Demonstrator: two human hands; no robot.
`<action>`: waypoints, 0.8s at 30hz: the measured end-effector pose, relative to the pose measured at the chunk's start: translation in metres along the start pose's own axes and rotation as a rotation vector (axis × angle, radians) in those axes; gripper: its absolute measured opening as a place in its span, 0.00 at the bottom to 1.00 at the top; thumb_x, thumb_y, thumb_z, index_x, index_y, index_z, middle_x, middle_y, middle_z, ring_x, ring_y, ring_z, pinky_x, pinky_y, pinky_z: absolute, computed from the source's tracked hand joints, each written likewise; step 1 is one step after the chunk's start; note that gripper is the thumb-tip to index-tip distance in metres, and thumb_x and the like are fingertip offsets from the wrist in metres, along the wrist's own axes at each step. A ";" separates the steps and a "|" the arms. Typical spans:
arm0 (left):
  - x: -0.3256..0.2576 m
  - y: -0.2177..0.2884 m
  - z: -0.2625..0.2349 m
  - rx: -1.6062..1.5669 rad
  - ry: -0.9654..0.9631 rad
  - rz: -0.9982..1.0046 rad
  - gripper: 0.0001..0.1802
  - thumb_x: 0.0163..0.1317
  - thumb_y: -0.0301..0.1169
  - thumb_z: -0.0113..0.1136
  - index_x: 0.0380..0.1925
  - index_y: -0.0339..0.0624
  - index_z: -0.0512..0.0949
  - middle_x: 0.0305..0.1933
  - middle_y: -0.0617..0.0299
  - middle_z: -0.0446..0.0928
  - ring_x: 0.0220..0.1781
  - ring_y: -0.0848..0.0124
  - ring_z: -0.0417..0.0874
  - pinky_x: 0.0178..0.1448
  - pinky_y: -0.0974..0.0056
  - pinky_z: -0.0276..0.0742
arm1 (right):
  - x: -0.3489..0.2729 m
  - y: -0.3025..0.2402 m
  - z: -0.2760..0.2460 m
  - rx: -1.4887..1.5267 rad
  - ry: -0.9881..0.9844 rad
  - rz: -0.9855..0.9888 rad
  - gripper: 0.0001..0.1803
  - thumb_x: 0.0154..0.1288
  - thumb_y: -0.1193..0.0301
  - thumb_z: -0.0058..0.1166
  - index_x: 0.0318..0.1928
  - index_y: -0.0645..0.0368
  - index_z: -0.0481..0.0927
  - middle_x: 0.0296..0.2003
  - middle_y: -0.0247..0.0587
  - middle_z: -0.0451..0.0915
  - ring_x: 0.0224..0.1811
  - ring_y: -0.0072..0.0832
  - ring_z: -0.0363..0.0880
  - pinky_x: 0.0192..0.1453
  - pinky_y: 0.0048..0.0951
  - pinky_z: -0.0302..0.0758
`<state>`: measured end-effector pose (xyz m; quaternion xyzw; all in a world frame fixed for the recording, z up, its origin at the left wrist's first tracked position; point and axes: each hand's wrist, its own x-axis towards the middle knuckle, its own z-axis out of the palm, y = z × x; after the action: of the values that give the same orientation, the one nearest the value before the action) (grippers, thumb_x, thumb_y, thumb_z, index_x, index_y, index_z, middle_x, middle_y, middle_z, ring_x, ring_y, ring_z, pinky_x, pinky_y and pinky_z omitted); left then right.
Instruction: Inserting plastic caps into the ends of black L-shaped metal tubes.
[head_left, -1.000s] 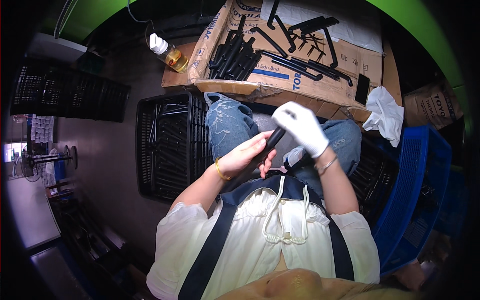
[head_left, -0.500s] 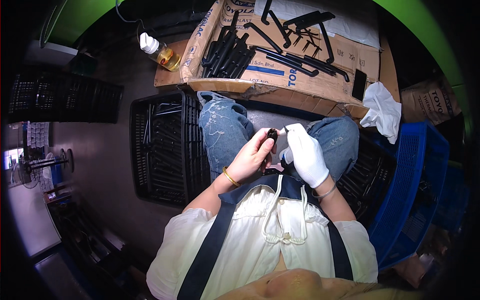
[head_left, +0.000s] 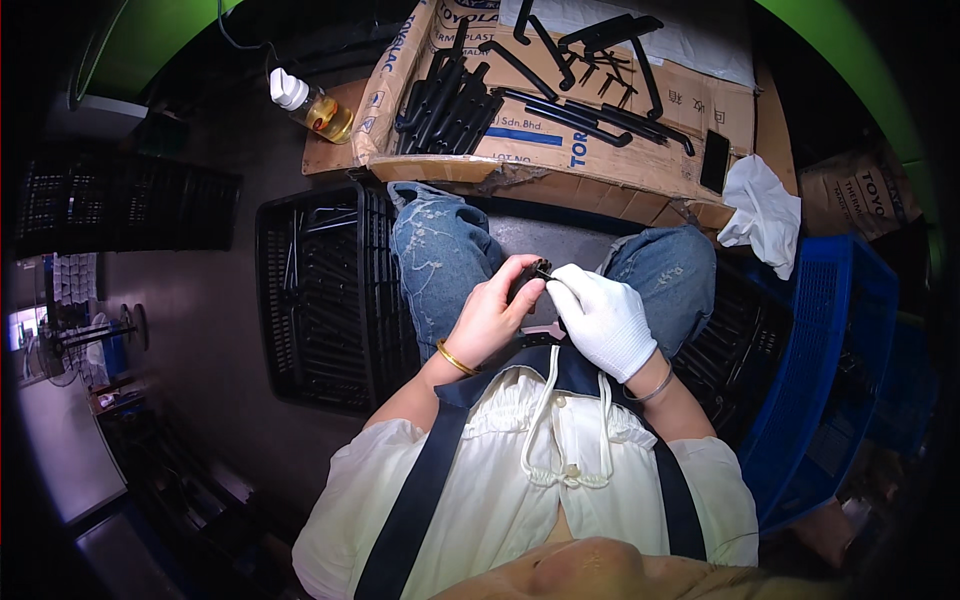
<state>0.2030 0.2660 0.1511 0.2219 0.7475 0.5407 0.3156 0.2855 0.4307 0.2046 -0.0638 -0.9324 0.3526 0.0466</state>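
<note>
Presently I observe, from my distant place, both hands close together above the lap, between the knees of the jeans (head_left: 445,255). The left hand (head_left: 495,315) is bare and grips a short visible length of a black part (head_left: 527,284) between thumb and fingers, with one end uppermost. The right hand (head_left: 603,318), in a white glove, has its fingertips drawn together at this same end; whether they pinch some small piece there, I cannot tell, because it is too small for me.

Beyond the knees stands a worktop (head_left: 322,160), on which lies cardboard (head_left: 640,168). On its left side I see a pile of black bars (head_left: 447,112); further right, some bent bars (head_left: 650,80) lie around several small black pieces (head_left: 610,75). Near the right corner are a flat black slab (head_left: 714,161) and a crumpled white cloth (head_left: 762,212), which hangs over the edge. A bottle (head_left: 328,117) with white cap is at the left. On the floor, a black crate (head_left: 380,270) contains many bars; a blue crate (head_left: 815,320) is to the right.
</note>
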 end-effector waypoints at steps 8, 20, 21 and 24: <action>-0.002 0.004 -0.001 0.077 0.014 0.007 0.17 0.71 0.38 0.56 0.55 0.44 0.73 0.31 0.54 0.81 0.31 0.63 0.84 0.39 0.62 0.77 | 0.000 -0.003 -0.004 0.042 -0.033 0.055 0.08 0.69 0.66 0.51 0.40 0.56 0.78 0.28 0.48 0.80 0.31 0.47 0.82 0.32 0.42 0.77; -0.005 0.008 -0.002 0.062 0.022 -0.034 0.16 0.72 0.38 0.54 0.54 0.44 0.75 0.39 0.51 0.83 0.40 0.57 0.86 0.46 0.61 0.78 | -0.005 -0.002 0.000 -0.036 -0.056 0.030 0.07 0.69 0.66 0.51 0.41 0.54 0.78 0.27 0.45 0.80 0.30 0.46 0.82 0.32 0.43 0.77; -0.005 0.006 -0.002 0.062 0.022 -0.033 0.16 0.72 0.38 0.54 0.54 0.44 0.75 0.39 0.51 0.83 0.40 0.57 0.86 0.46 0.61 0.78 | -0.005 -0.002 0.001 -0.040 -0.060 0.032 0.07 0.69 0.66 0.51 0.40 0.54 0.77 0.27 0.46 0.80 0.30 0.46 0.82 0.32 0.43 0.77; -0.006 0.004 -0.002 0.064 0.039 0.006 0.16 0.71 0.38 0.55 0.53 0.44 0.75 0.40 0.50 0.83 0.42 0.55 0.86 0.46 0.60 0.78 | -0.006 0.000 0.005 -0.053 -0.046 0.011 0.07 0.69 0.65 0.50 0.39 0.53 0.76 0.26 0.45 0.80 0.27 0.45 0.82 0.30 0.43 0.77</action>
<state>0.2056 0.2621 0.1564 0.2235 0.7699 0.5215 0.2921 0.2909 0.4266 0.2004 -0.0623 -0.9419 0.3293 0.0214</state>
